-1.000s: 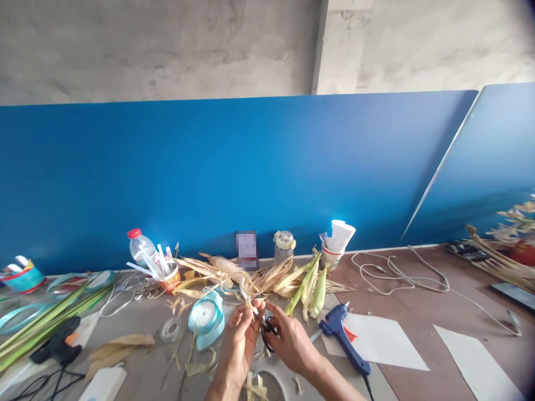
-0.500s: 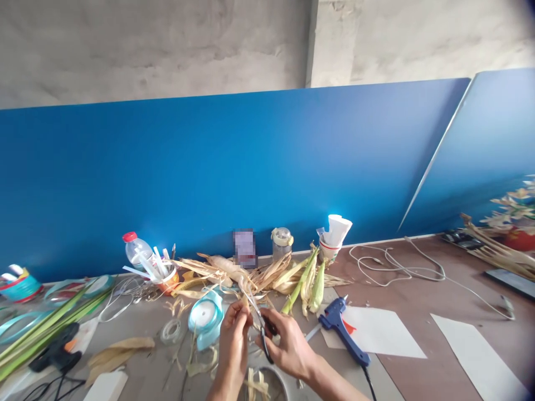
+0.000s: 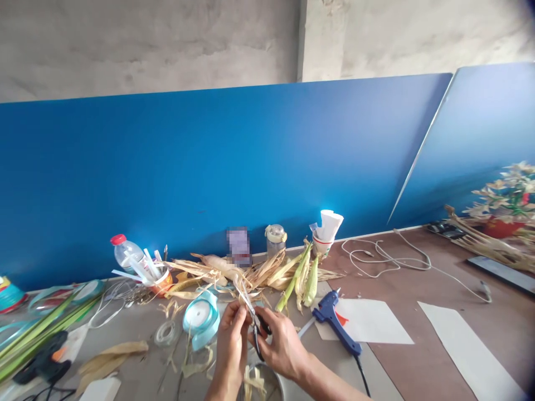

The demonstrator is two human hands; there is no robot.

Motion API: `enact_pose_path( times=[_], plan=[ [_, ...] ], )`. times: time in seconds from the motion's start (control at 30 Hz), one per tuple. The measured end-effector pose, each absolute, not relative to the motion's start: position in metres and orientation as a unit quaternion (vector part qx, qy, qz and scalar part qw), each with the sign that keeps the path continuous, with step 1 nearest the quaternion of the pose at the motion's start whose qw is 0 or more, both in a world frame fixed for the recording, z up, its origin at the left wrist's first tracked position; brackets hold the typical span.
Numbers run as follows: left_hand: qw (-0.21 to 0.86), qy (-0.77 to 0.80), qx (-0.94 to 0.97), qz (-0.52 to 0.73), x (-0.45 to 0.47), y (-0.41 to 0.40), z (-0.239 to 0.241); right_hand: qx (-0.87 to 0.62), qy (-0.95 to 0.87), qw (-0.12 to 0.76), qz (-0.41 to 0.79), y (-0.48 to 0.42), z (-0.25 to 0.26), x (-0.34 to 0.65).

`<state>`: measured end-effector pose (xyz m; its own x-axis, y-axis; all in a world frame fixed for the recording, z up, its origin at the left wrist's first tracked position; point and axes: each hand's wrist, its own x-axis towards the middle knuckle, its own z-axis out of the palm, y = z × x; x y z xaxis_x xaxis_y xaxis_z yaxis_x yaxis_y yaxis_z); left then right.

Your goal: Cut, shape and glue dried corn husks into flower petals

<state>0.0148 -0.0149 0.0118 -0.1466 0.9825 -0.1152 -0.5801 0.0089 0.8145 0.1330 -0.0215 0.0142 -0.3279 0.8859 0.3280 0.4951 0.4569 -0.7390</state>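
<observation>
Your left hand (image 3: 231, 337) has its fingertips pinched together on what looks like a small, pale dry husk strip (image 3: 242, 301), mostly covered by your fingers and held just above the table (image 3: 317, 367). Your right hand (image 3: 282, 344) is wrapped around the black handles of the steel-bladed scissors (image 3: 252, 313), their blades pointing away from you, right beside those fingertips.

To cut well, you should let only the part to be removed stand clear of your pinch, tuck the left fingertips back from the blade line, and snip in short, light strokes, since dry husk would probably split under a tug.

Count around you: one pair of scissors; one blue plastic glue gun (image 3: 337, 323) to your right; one clear plastic bottle with a red cap (image 3: 127, 253); one clear jar with a cream lid (image 3: 276, 243); two white paper sheets (image 3: 371, 321) on the right side. The heap of tan dried husks (image 3: 265, 272) is too tangled to count.
</observation>
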Motion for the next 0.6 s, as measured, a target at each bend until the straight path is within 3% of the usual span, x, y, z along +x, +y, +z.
enact_pose_path(
  times=[0.6],
  plan=[
    [0.59, 0.395, 0.276, 0.648, 0.0185, -0.0149, 0.0104, -0.454, -0.762, 0.368, 0.28, -0.0222, 0.011, 0.1317]
  ],
)
